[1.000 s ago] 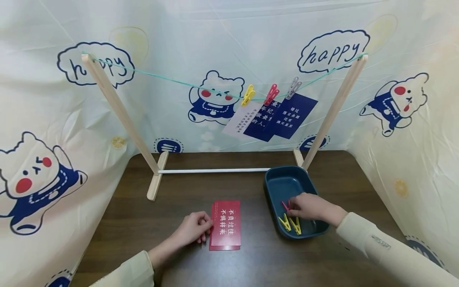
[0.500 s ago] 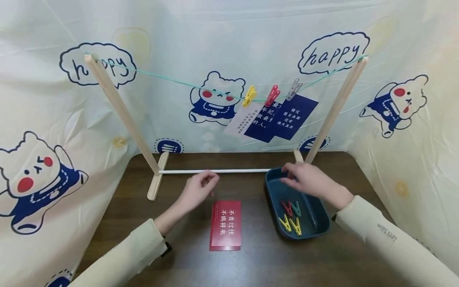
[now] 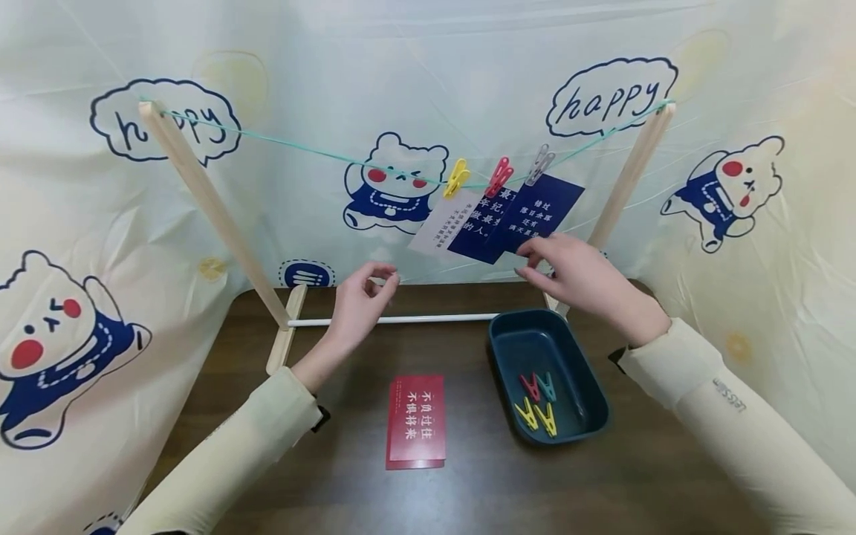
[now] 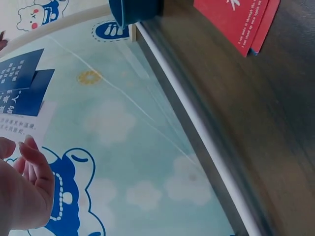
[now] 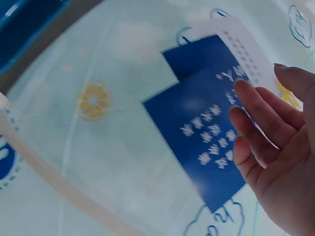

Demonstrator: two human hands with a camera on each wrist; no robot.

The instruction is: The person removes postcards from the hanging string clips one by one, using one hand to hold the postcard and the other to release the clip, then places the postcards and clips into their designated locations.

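Wears a cream left sleeve (image 3: 230,453) and a matching right sleeve (image 3: 749,431), both long, softly creased and ending in wide cuffs (image 3: 294,401). Carries small grey lettering (image 3: 729,394), seemingly "LetsSlim", along the right sleeve. Shows a black tab (image 3: 322,418) right of the left cuff, another black piece (image 3: 617,360) left of the right cuff. Has bare hands (image 3: 359,301).

The left forearm (image 3: 227,461) is slanted in from the near left and the right forearm (image 3: 749,431) from the near right, both covered by pale sleeves (image 3: 287,405) and angled toward the far middle. The left grip (image 3: 362,301) is raised, its thumb and forefinger curved loosely toward each other. The right grip (image 3: 578,279) is lifted well apart from it, its fingers (image 5: 263,115) gently bent, its thumb parted from them.
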